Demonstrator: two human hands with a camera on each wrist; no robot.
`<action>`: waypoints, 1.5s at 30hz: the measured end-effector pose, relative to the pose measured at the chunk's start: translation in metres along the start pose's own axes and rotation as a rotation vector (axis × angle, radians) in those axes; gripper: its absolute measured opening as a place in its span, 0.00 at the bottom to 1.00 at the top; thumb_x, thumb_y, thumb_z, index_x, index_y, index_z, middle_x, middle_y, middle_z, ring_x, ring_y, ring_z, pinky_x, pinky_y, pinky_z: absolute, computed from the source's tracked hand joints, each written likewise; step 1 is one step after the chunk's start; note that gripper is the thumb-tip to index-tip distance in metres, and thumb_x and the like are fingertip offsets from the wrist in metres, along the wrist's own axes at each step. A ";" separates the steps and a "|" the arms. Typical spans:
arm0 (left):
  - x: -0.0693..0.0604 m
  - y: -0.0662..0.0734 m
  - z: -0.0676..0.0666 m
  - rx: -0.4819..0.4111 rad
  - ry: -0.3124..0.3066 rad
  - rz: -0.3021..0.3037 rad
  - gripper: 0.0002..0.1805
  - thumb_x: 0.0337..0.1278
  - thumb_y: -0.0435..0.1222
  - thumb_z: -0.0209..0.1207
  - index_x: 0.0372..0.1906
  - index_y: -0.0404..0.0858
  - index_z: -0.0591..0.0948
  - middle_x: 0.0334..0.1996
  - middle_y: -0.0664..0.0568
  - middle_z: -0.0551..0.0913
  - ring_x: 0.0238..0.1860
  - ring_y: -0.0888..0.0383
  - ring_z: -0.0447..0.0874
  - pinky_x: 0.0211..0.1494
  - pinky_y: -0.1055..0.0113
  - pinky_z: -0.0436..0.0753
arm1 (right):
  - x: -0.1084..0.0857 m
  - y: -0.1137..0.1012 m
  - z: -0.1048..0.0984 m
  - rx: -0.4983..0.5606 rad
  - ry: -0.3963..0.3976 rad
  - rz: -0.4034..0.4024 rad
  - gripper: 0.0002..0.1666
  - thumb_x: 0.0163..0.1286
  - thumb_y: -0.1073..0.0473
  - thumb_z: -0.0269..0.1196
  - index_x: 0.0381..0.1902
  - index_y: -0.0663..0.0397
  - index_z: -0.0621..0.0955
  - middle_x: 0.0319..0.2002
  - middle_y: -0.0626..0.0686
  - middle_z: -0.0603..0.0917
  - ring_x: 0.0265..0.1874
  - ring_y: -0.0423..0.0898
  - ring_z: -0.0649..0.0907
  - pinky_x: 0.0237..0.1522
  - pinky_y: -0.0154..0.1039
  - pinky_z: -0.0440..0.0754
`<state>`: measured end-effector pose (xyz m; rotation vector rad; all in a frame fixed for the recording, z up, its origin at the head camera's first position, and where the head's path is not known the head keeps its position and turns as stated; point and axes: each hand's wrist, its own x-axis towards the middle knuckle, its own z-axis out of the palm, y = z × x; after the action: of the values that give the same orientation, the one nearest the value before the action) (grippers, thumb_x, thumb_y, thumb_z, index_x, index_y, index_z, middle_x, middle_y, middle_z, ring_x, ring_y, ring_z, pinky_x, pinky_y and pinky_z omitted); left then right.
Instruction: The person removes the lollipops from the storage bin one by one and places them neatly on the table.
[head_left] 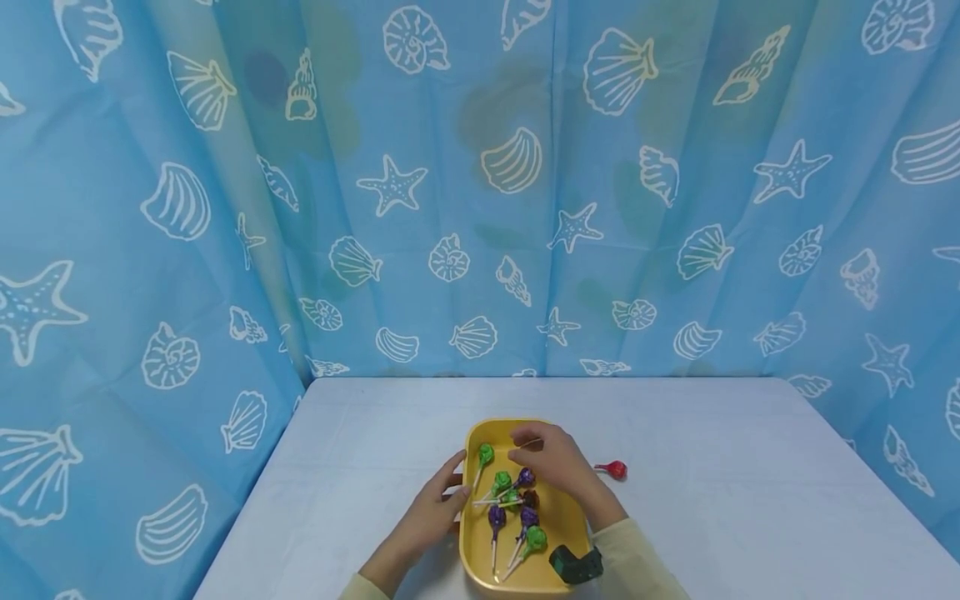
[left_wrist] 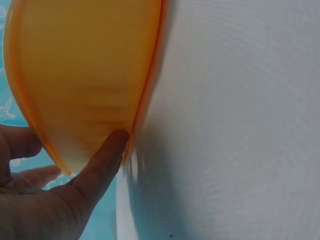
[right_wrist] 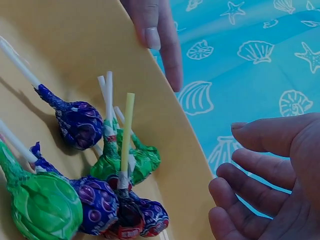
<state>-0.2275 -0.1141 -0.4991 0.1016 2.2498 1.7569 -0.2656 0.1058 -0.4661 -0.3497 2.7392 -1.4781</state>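
Observation:
A yellow tray (head_left: 558, 533) stands on the table with several wrapped lollipops inside. Green lollipops (right_wrist: 45, 207), purple lollipops (right_wrist: 80, 125) and one dark red-brown lollipop (right_wrist: 127, 215) with a yellowish stick lie there together. My left hand (head_left: 431, 512) holds the tray's left wall, with fingertips at the rim and a finger along the outside (left_wrist: 102, 160). Over the far right part of the tray hovers my right hand (head_left: 555, 460). Its fingers are loosely bent, with nothing between them in the right wrist view. A red lollipop (head_left: 617, 470) lies on the table, right of the tray.
A white cloth covers the table (head_left: 750, 500). Blue curtains (head_left: 480, 208) with shell and starfish prints stand behind it and along both sides. A dark device (head_left: 576, 565) sits at my right wrist, above the tray's near right corner.

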 end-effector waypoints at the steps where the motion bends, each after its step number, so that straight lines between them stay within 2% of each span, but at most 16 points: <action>1: 0.000 -0.001 0.000 0.001 0.000 0.000 0.34 0.76 0.35 0.52 0.81 0.42 0.57 0.67 0.31 0.69 0.62 0.33 0.75 0.45 0.54 0.91 | 0.000 0.000 0.001 -0.003 -0.006 0.008 0.18 0.67 0.60 0.70 0.52 0.61 0.84 0.46 0.53 0.86 0.47 0.53 0.85 0.53 0.52 0.87; 9: 0.000 -0.001 0.000 -0.011 -0.009 0.003 0.34 0.77 0.35 0.52 0.81 0.42 0.56 0.67 0.30 0.68 0.62 0.33 0.75 0.44 0.54 0.91 | 0.003 0.001 0.006 -0.012 -0.075 0.023 0.18 0.65 0.63 0.70 0.52 0.63 0.84 0.44 0.55 0.85 0.45 0.54 0.84 0.42 0.46 0.90; 15: -0.001 -0.002 -0.001 -0.024 -0.022 0.013 0.34 0.77 0.35 0.52 0.81 0.41 0.56 0.67 0.30 0.68 0.62 0.33 0.76 0.45 0.54 0.91 | 0.006 0.004 0.008 -0.049 -0.123 0.020 0.17 0.65 0.65 0.70 0.51 0.63 0.84 0.43 0.54 0.84 0.45 0.54 0.84 0.46 0.48 0.89; 23: -0.002 -0.003 -0.002 -0.024 -0.021 0.021 0.34 0.77 0.35 0.51 0.81 0.41 0.56 0.67 0.30 0.68 0.62 0.33 0.75 0.45 0.54 0.91 | 0.012 0.011 0.012 -0.100 -0.206 -0.009 0.16 0.62 0.67 0.70 0.49 0.64 0.84 0.42 0.54 0.84 0.43 0.51 0.83 0.45 0.48 0.88; 29: -0.002 -0.003 -0.001 -0.022 -0.029 0.024 0.33 0.77 0.35 0.52 0.81 0.41 0.56 0.67 0.30 0.68 0.62 0.33 0.75 0.45 0.54 0.91 | 0.013 0.013 0.013 -0.131 -0.236 -0.007 0.16 0.58 0.68 0.71 0.46 0.63 0.85 0.40 0.53 0.85 0.40 0.49 0.82 0.48 0.51 0.87; 38: -0.001 -0.004 -0.001 -0.011 -0.024 0.029 0.33 0.77 0.35 0.51 0.81 0.41 0.57 0.67 0.30 0.69 0.62 0.33 0.75 0.45 0.54 0.91 | 0.015 0.013 0.015 -0.146 -0.283 0.031 0.15 0.59 0.68 0.72 0.46 0.61 0.85 0.39 0.50 0.84 0.38 0.47 0.81 0.51 0.50 0.87; 45: -0.002 -0.005 0.000 -0.016 -0.022 0.025 0.33 0.77 0.34 0.51 0.81 0.41 0.57 0.66 0.30 0.69 0.62 0.32 0.75 0.45 0.54 0.91 | 0.016 0.016 0.018 -0.147 -0.300 0.008 0.15 0.59 0.68 0.72 0.44 0.61 0.85 0.37 0.49 0.83 0.37 0.46 0.80 0.49 0.49 0.87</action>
<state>-0.2253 -0.1161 -0.5030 0.1451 2.2278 1.7774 -0.2820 0.0963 -0.4877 -0.5156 2.6070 -1.1181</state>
